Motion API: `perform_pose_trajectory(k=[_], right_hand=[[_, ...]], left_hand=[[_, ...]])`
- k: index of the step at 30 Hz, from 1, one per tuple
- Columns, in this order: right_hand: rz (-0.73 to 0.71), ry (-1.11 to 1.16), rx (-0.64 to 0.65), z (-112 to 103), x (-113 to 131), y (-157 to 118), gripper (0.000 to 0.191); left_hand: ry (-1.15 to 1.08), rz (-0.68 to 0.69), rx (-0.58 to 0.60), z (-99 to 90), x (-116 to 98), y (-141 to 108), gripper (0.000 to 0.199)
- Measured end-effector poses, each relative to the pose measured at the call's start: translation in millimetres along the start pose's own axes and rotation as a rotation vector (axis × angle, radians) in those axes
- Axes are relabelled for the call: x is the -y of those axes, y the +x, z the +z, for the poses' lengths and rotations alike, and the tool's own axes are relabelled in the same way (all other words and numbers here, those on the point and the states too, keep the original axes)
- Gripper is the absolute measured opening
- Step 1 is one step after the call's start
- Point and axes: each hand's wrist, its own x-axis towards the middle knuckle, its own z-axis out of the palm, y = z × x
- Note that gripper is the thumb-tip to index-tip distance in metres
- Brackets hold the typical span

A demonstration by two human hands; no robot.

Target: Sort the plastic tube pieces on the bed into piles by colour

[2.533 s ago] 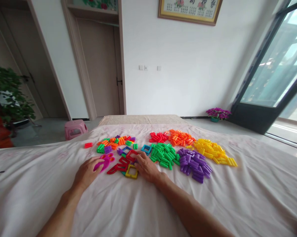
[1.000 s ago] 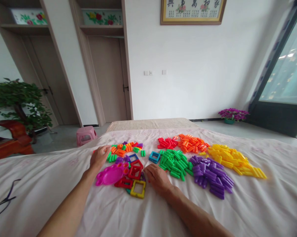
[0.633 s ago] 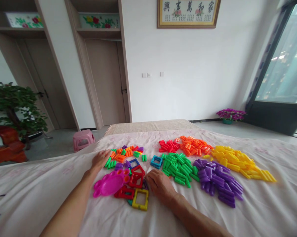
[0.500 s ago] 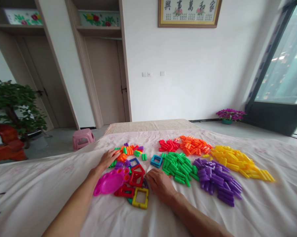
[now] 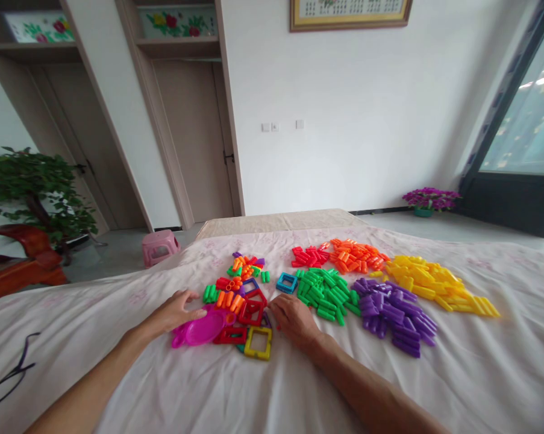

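My left hand (image 5: 179,309) is at the upper left edge of a magenta tray (image 5: 205,329), thumb and fingers apart, with nothing visible in it. My right hand (image 5: 294,318) rests on the cloth, its fingers curled down beside the red frames (image 5: 250,313); whether they hold anything is hidden. A yellow square frame (image 5: 258,343) lies in front, and a blue square frame (image 5: 287,283) beyond my right hand. Mixed orange pieces (image 5: 229,299) and green pieces (image 5: 211,293) lie past the tray. Right of my right hand is a green pile (image 5: 323,292).
Purple pieces (image 5: 396,313), yellow pieces (image 5: 434,284), orange pieces (image 5: 357,255) and red pieces (image 5: 308,257) form piles on the cloth (image 5: 172,392). Eyeglasses (image 5: 16,374) lie at the left edge. A pink stool (image 5: 160,246) stands beyond the cloth.
My left hand has drawn back from the mixed pieces toward the tray, uncovering green, orange and red pieces. The view has shifted a little. My right hand has stayed beside the frames.
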Motion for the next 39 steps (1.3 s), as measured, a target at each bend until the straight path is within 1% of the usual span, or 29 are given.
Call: perform_pose_trajectory(k=[3,6,8,10,11,13,15,16,18,19,20,21,22,24,26,29,31,34,37,39], right_hand=[[-0.007,0.000,0.007,0.8,-1.1,0.2,0.033],[-0.020,0.008,0.015,1.3,-2.0,-0.1,0.032],[-0.021,0.011,0.018,1.0,-2.0,-0.2,0.032],[-0.019,0.015,0.023,0.2,-1.6,0.0,0.033],[-0.018,0.016,0.025,-0.2,-1.5,0.2,0.033],[-0.022,0.019,0.028,-0.7,-1.6,0.6,0.032],[-0.025,0.020,0.028,-0.4,-2.3,0.8,0.032],[-0.023,0.019,0.030,0.0,-2.6,0.8,0.032],[-0.015,0.014,0.036,0.5,-2.7,0.5,0.032],[-0.008,0.010,0.037,0.4,-2.2,0.3,0.033],[0.000,0.006,0.037,0.0,-1.4,0.0,0.033],[0.007,0.005,0.036,-0.7,-0.2,-0.2,0.033],[0.010,0.004,0.034,-1.7,1.2,-0.4,0.033],[0.013,0.003,0.032,-4.0,4.3,-0.8,0.033],[0.013,0.004,0.031,-5.9,6.8,-1.2,0.033],[0.009,-0.001,0.017,-6.3,7.9,-1.8,0.033],[-0.005,-0.011,0.010,-5.2,7.2,-2.3,0.032],[-0.017,-0.024,0.009,-3.1,5.6,-3.1,0.032],[-0.019,-0.022,0.006,-1.7,4.5,-4.1,0.032],[-0.026,-0.010,-0.001,-1.2,4.4,-4.9,0.031]], left_hand=[[0.099,-0.022,0.064,-5.0,7.5,-21.1,0.048],[0.104,-0.070,0.154,-4.7,5.8,-32.4,0.039],[0.055,-0.096,0.227,-7.2,-2.4,-36.5,0.037],[0.000,-0.071,0.293,-14.8,-15.9,-40.0,0.034],[-0.035,-0.035,0.317,-20.4,-23.8,-41.6,0.031],[-0.066,0.042,0.290,-33.9,-38.2,-42.9,0.026],[-0.080,0.083,0.178,-47.5,-46.8,-39.1,0.025],[-0.083,0.098,0.083,-53.4,-48.3,-34.5,0.026],[-0.040,0.096,-0.182,-61.8,-46.8,-19.7,0.029],[0.020,0.065,-0.331,-64.0,-45.1,-9.9,0.032],[0.103,0.015,-0.452,-64.7,-43.6,1.1,0.035],[0.196,-0.045,-0.540,-63.9,-42.9,12.8,0.038],[0.258,-0.090,-0.592,-61.7,-43.1,24.8,0.041],[0.331,-0.135,-0.636,-53.2,-46.7,48.5,0.043],[0.372,-0.150,-0.644,-40.6,-53.5,70.6,0.042],[0.429,-0.154,-0.621,-16.8,-67.3,100.6,0.037],[0.465,-0.140,-0.582,0.7,-77.9,118.5,0.035],[0.511,-0.103,-0.481,26.1,-94.0,139.6,0.031],[0.544,-0.043,-0.364,44.8,-106.3,149.4,0.034],[0.561,0.023,-0.304,50.8,-111.1,149.4,0.036]])
